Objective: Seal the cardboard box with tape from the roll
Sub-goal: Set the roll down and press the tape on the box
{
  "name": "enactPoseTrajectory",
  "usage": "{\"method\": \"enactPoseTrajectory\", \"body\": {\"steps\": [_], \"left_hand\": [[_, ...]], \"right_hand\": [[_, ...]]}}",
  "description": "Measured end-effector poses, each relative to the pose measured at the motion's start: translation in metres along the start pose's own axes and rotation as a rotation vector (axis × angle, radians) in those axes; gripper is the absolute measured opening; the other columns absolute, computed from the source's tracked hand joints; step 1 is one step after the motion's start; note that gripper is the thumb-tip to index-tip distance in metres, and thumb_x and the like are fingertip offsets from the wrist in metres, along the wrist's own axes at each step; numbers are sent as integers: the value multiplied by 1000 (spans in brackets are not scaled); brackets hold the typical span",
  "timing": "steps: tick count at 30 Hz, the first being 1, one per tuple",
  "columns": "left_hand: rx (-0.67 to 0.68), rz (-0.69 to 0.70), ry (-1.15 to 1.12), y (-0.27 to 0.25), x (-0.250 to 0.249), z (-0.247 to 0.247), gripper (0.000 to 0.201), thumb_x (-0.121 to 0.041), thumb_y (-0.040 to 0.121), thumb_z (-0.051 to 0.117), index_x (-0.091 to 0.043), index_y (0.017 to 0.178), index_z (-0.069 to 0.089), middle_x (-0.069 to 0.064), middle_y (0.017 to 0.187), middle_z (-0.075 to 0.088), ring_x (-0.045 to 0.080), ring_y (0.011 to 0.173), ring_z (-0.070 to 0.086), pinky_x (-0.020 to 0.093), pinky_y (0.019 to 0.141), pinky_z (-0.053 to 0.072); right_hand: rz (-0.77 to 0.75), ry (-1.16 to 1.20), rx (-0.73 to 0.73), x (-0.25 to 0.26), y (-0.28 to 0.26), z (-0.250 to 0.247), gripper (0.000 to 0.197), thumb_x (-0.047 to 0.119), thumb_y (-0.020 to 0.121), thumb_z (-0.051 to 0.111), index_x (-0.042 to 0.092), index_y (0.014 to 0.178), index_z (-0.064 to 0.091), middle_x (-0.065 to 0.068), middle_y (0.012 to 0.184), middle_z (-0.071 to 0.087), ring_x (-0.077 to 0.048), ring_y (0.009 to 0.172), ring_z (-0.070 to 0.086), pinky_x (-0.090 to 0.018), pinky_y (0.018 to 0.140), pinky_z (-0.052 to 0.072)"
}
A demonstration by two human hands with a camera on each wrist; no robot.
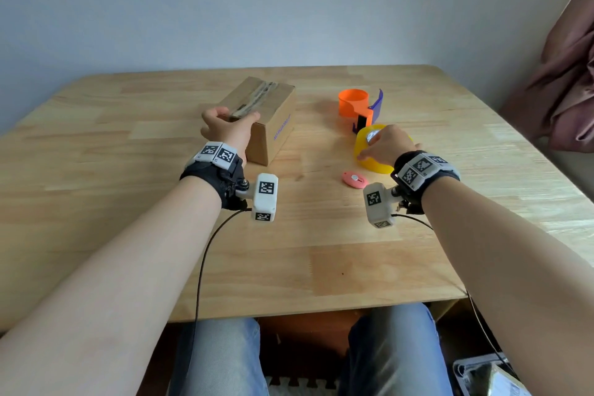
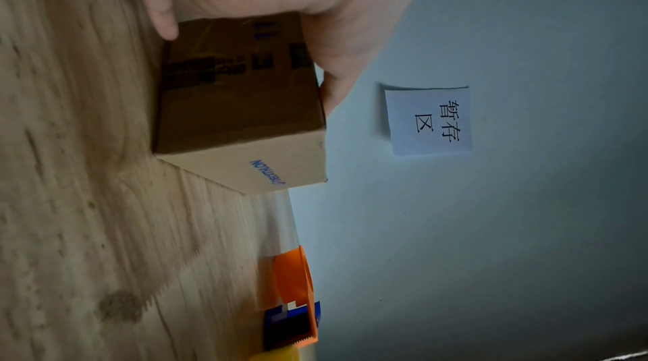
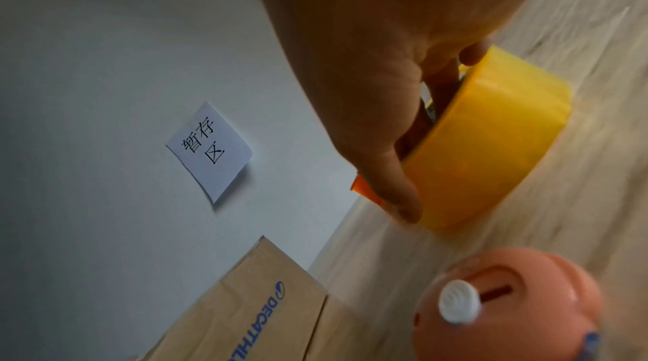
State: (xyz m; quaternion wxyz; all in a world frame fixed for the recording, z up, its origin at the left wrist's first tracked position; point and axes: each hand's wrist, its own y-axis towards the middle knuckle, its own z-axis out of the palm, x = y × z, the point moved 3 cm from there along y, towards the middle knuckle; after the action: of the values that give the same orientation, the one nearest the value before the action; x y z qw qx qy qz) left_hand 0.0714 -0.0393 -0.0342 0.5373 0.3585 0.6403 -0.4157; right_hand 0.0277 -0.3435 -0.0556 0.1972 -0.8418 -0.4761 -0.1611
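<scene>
I am at the start of the job: taking up the tape roll (image 1: pixel 374 151) while I steady the cardboard box (image 1: pixel 260 116). The box sits on the table (image 1: pixel 128 202), left of centre toward the far side; the roll lies flat to its right, near an orange dispenser (image 1: pixel 358 104) and a pink cutter (image 1: pixel 354 179). My left hand (image 1: pixel 226 127) clasps the box's near end, thumb on one side and fingers over the top. My right hand (image 1: pixel 385 145) comes down on the roll, fingers curled into its core, thumb against the outer wall. Next, I judge, I must lift the roll and find its loose end.
</scene>
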Motion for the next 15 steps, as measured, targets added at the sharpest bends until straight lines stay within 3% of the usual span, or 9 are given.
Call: {"method": "enactPoseTrajectory", "body": {"steps": [2, 5, 7, 9, 12, 15], "left_hand": [[4, 4, 14, -4, 2, -1, 64, -34, 76, 83, -29, 127, 45, 2, 134, 36, 2, 81, 45, 19, 55, 36], [24, 1, 32, -8, 5, -2, 67, -37, 77, 81, -35, 132, 44, 4, 135, 33, 0, 79, 39, 20, 55, 35], [33, -8, 45, -12, 4, -4, 66, -39, 76, 81, -37, 131, 44, 5, 135, 32, 2, 79, 39, 20, 55, 34], [46, -21, 63, -16, 2, -6, 64, -39, 75, 82, -35, 129, 47, 5, 134, 32, 4, 79, 40, 21, 55, 34], [70, -24, 98, -20, 2, -8, 57, -37, 75, 83, -31, 122, 51, 5, 129, 32, 6, 79, 41, 21, 55, 33], [92, -29, 118, -20, 3, -11, 51, -36, 73, 84, -29, 114, 55, 5, 124, 32, 11, 83, 45, 21, 58, 36]], "right_hand": [[-40, 2, 17, -1, -1, -3, 59, 40, 74, 87, 14, 122, 64, -7, 113, 68, -25, 97, 59, -37, 79, 43], [-153, 32, -133, 5, -11, -13, 56, 41, 73, 87, 17, 118, 62, -7, 120, 65, -27, 108, 60, -37, 84, 49], [-242, 34, -160, 14, -23, -16, 39, 38, 74, 86, 19, 102, 68, -6, 112, 70, -26, 99, 64, -34, 78, 50], [-265, -82, 34, 23, -38, -11, 34, 39, 74, 85, 20, 99, 72, -4, 95, 76, -25, 84, 73, -34, 73, 58], [-200, -192, 326, 25, -52, 6, 33, 31, 80, 83, 10, 103, 74, -4, 77, 80, -26, 73, 79, -42, 79, 65], [-153, -132, 340, 26, -52, 16, 23, 16, 82, 77, -5, 93, 77, -10, 70, 79, -30, 69, 79, -44, 75, 66]]}}
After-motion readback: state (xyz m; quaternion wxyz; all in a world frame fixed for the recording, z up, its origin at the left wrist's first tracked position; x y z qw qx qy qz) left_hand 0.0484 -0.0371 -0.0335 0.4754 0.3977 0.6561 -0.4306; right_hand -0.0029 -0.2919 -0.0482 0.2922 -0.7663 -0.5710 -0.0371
